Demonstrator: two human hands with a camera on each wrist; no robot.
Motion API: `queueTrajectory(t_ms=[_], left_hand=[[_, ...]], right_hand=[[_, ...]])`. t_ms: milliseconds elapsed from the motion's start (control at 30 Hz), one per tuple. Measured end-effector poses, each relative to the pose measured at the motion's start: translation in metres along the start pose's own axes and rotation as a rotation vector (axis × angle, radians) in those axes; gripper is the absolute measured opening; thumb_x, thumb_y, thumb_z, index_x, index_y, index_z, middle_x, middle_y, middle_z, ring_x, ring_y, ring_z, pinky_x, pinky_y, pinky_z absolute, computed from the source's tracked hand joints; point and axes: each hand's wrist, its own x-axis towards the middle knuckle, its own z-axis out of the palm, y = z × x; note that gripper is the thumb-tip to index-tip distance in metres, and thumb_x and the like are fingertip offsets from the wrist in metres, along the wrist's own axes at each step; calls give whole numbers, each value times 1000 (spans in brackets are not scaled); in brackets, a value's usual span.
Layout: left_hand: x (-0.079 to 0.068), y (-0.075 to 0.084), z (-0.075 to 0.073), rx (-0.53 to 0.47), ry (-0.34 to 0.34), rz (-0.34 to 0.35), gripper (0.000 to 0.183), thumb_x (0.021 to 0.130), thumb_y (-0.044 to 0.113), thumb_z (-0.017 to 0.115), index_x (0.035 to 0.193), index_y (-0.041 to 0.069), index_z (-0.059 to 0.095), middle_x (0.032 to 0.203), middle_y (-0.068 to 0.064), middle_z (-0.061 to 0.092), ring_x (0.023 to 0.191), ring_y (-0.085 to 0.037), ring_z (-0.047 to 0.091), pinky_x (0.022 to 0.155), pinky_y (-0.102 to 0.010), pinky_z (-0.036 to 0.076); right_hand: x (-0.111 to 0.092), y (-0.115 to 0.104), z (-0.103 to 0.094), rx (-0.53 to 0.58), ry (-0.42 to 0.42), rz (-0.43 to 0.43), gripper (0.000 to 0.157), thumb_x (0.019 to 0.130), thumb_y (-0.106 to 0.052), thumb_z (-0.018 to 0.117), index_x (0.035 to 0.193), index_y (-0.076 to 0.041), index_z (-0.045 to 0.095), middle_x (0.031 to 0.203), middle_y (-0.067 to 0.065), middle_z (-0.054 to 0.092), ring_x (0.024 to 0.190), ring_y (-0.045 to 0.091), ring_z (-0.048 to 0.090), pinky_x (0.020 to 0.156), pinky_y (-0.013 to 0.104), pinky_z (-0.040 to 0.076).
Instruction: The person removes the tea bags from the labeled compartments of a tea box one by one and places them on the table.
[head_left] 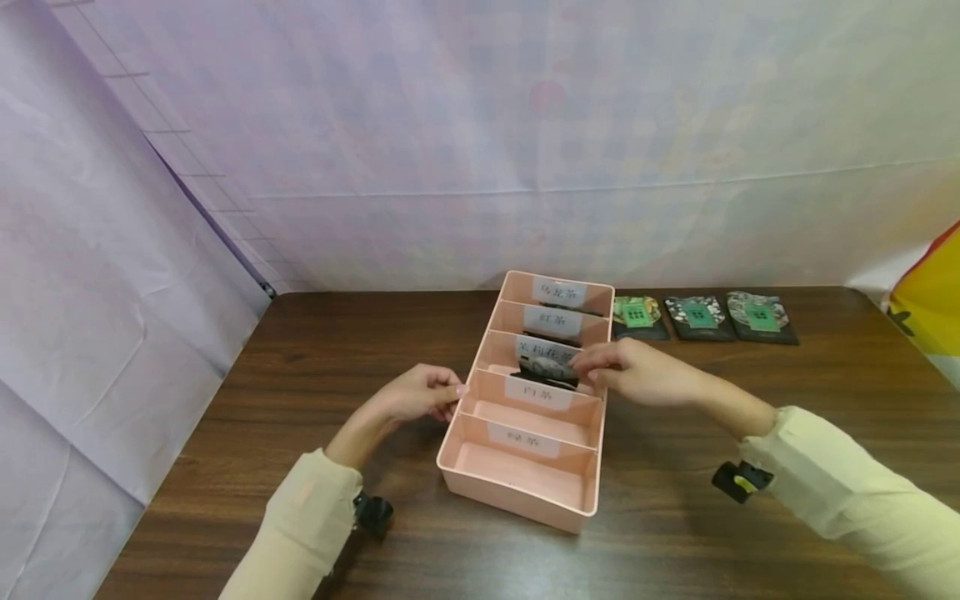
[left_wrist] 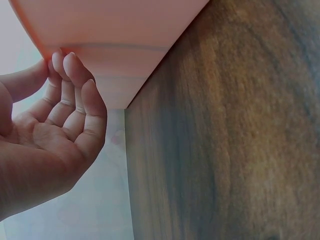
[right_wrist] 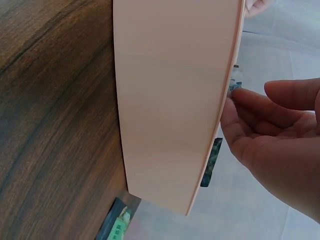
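Dark packet (head_left: 547,367) stands in compartment 3 of 5, counted from the far end of the pink box (head_left: 510,500); its long axis runs left to right, roughly parallel to the dividers (head_left: 579,457). It lies just left of the fingertips of the right hand (head_left: 648,372), the nearer hand: fingers bent, grip on packet cannot be told. Left hand (head_left: 420,393) pinches box's left rim.

Brown wood-grain table (head_left: 352,333) before pale cloth (head_left: 390,125)
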Motion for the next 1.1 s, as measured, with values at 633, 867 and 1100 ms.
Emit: queueTrajectory(t_ms=[633, 867, 1100], left_hand=[[0, 0, -1, 9, -5, -3, 16, 92, 3, 51, 83, -10, 54, 60, 0, 53, 55, -11, 52, 56, -29, 47], [1, -1, -1, 13, -4, -2, 17, 92, 4, 52, 84, -10, 54, 60, 0, 53, 55, -10, 52, 57, -29, 47], [1, -1, 0, 9, -5, -3, 17, 92, 4, 51, 85, -11, 54, 60, 0, 53, 55, -10, 52, 56, -28, 47]], right_hand=[[-6, -8, -18, -33, 109, 16, 26, 90, 1, 49, 113, 4, 61, 119, 20, 56, 111, 37, 50, 89, 49, 40], [-12, -13, -32, -36, 135, 36, 26, 92, 2, 47, 114, 3, 60, 120, 20, 55, 109, 34, 52, 86, 47, 43], [-21, -20, -50, -46, 162, 80, 27, 95, -4, 46, 118, 1, 58, 124, 20, 52, 84, 21, 58, 67, 35, 44]])
